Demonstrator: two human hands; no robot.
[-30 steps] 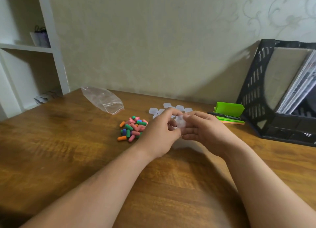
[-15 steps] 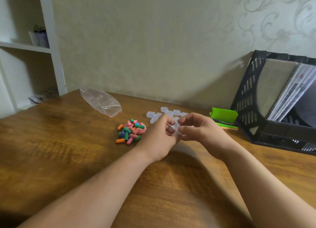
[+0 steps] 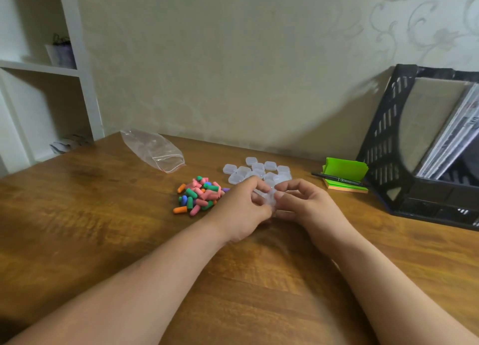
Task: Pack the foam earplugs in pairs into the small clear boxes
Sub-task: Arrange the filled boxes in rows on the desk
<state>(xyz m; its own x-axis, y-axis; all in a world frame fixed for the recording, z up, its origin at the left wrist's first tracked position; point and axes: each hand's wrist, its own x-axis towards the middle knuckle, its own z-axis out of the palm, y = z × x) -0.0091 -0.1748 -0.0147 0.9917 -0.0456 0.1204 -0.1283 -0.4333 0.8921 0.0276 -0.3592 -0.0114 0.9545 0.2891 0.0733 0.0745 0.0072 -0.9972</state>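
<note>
Left hand [image 3: 241, 210] and right hand [image 3: 305, 204] both pinch one small clear box [image 3: 269, 198] between their fingertips, low over the wooden table [image 3: 103, 215].
Head view: the step looks like prying the lid open, though whether it has lifted is too blurred to tell. It would go best with one hand steadying the base while the other thumb levers the lid edge gently, so that the light box does not spring away. The foam earplugs [image 3: 201, 194] lie heaped just left of the left hand, ready for picking a pair, and the spare boxes [image 3: 256, 170] cluster right behind the fingers. Compared with a second ago, the right fingers have curled tighter and now pinch the box rather than cover it. The earplug heap, the spare boxes and the plastic bag [image 3: 153, 150] have not moved.
</note>
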